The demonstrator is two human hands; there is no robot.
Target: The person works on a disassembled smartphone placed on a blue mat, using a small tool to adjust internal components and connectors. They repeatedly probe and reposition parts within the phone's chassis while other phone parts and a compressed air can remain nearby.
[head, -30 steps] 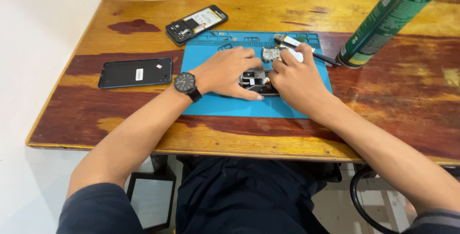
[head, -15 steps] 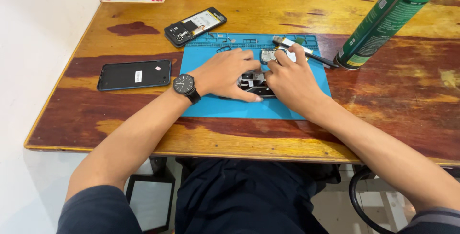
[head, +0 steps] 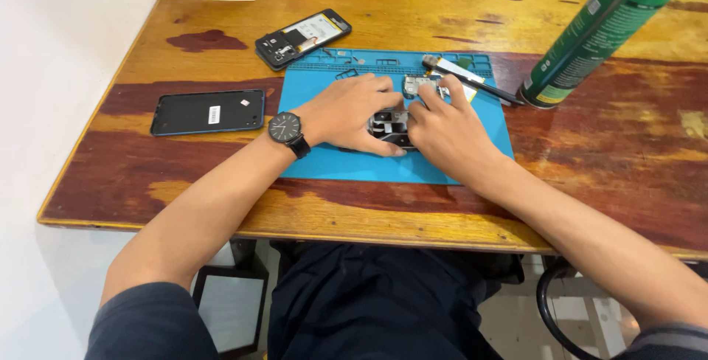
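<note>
While both hands rest on the blue repair mat (head: 346, 164), the left hand (head: 350, 113) and right hand (head: 446, 127) press from either side on a small dark phone assembly (head: 389, 125) at the mat's centre, fingers (head: 383, 102) curled together upon it. Just beyond lie a metal circuit part (head: 414, 83) and a slim tool (head: 472, 83). A green spray can (head: 601, 32) leans at right; an opened phone (head: 302, 37) and a black panel (head: 209, 111) lie on the wooden worktop (head: 413, 13).
</note>
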